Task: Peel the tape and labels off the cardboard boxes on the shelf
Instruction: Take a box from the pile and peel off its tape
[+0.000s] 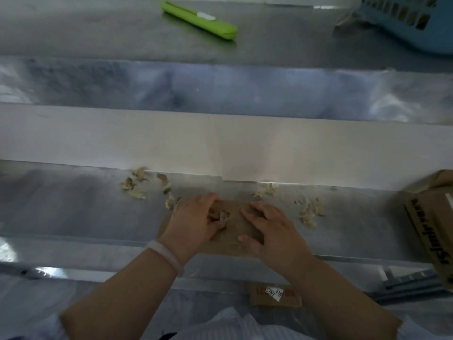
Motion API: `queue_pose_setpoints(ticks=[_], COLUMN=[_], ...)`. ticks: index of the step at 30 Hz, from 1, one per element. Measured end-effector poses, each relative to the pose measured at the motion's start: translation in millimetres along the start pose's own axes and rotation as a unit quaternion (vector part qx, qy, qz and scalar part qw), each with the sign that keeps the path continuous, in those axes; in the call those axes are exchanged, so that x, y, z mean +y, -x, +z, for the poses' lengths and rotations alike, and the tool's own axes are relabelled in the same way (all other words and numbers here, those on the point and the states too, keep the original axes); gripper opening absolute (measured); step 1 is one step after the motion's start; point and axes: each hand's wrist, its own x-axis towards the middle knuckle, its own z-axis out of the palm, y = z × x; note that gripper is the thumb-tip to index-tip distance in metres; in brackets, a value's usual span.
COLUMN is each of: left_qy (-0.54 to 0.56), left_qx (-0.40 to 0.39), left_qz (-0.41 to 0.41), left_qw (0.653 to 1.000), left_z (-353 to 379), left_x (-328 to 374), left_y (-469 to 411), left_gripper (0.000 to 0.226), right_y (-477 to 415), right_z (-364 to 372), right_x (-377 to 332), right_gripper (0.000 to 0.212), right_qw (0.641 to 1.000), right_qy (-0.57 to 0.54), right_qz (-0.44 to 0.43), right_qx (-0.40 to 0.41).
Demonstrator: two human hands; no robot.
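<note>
Workpiece: a flat cardboard piece point(232, 231) lies on the lower shelf point(73, 204), at its front lip, between and under both hands.
Residue: a crumpled tape scrap point(219, 215) stands up from the cardboard's top face, seemingly part-lifted.
Handling: judged light, thin and bendable. It will slide on the smooth metal unless pinned. The paper face is likely to tear if the scrap is pulled steeply.
Hold point: take the scrap at its free end and pull low along the surface. Press the board just beside the peel line.
Left grip point(193, 224): fingers curled, pinching the tape scrap. A pale bracelet point(166, 253) sits on the wrist.
Right grip point(272, 231): fingers extended, flat on the cardboard, pressing it down and holding nothing.
Debris: peeled bits point(133, 190) lie to the left and more bits point(308, 214) to the right, near the board.
Edges: the front lip runs under the board's near edge, and a pale upright step point(220, 143) closes the rear.
Open room: bare metal extends to the left. A printed box point(431, 229) bounds the right side.
Upper level: a green cutter point(198, 20) and a blue basket point(404, 25), well apart from the work.
Below: a labelled cardboard point(275, 294), still carrying its white label.
</note>
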Motion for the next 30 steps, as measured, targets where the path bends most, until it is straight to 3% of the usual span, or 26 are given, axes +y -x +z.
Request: queue_pose_setpoints(ticks=[5, 7, 11, 13, 15, 17, 19, 20, 22, 24, 28, 30], left_qy=[-0.112, -0.072, 0.06, 0.225, 0.407, 0.515, 0.577, 0.587, 0.563, 0.483, 0.39, 0.208], left_qx=[-0.06, -0.041, 0.069, 0.134, 0.185, 0.229, 0.254, 0.256, 0.247, 0.221, 0.134, 0.081], left_qz=[-0.059, -0.096, -0.194, -0.28, -0.347, -0.359, -0.348, -0.343, -0.331, -0.317, -0.287, -0.227], left_qw=[0.99, 0.992, 0.977, 0.924, 0.825, 0.744, 0.693, 0.687, 0.716, 0.785, 0.864, 0.948], left_z=[2.1, 3.4, -4.8, -11.1, -14.9, -17.4, -21.9, -23.8, -21.8, -20.7, -24.8, -27.6], left_x=[9.9, 8.9, -1.7, -5.4, -4.9, -2.9, -1.0, -0.5, -6.1, -8.3, -5.0, -4.7], left_y=[-9.2, -9.2, 0.6, 7.3, 12.8, 16.6, 19.4, 19.7, 20.4, 22.6, 24.6, 22.3], left_gripper=[0.027, 0.022, 0.01, 0.005, 0.006, 0.01, 0.011, 0.012, 0.011, 0.011, 0.026, 0.026], right_y=[0.2, 0.3, 1.2, 0.7, -0.6, -1.2, -1.2, -1.7, -1.8, -1.5, -1.7, -1.9], right_z=[-5.6, -7.3, -8.7, -8.5, -9.6, -9.6, -8.7, -7.2, -6.0, -6.3, -7.8, -9.0], right_x=[-1.2, -1.2, -1.9, -1.6, -2.6, -4.0, -5.1, -4.4, -4.1, -4.5, -7.3, -8.5], right_gripper=[0.083, 0.071, 0.073, 0.069, 0.068, 0.073, 0.086, 0.088, 0.084, 0.075, 0.087, 0.088], right_qw=[1.0, 0.999, 0.999, 0.999, 0.999, 0.999, 0.999, 1.0, 0.999, 0.998, 0.998, 0.997], right_qy=[0.011, 0.015, 0.014, 0.02, 0.027, 0.027, 0.021, 0.019, 0.029, 0.046, 0.058, 0.063], right_qz=[-0.001, -0.003, -0.007, -0.007, -0.005, -0.001, 0.003, 0.005, 0.002, 0.003, 0.008, 0.015], right_qx=[-0.027, -0.036, -0.037, -0.039, -0.04, -0.042, -0.032, -0.024, -0.017, -0.034, -0.031, -0.036])
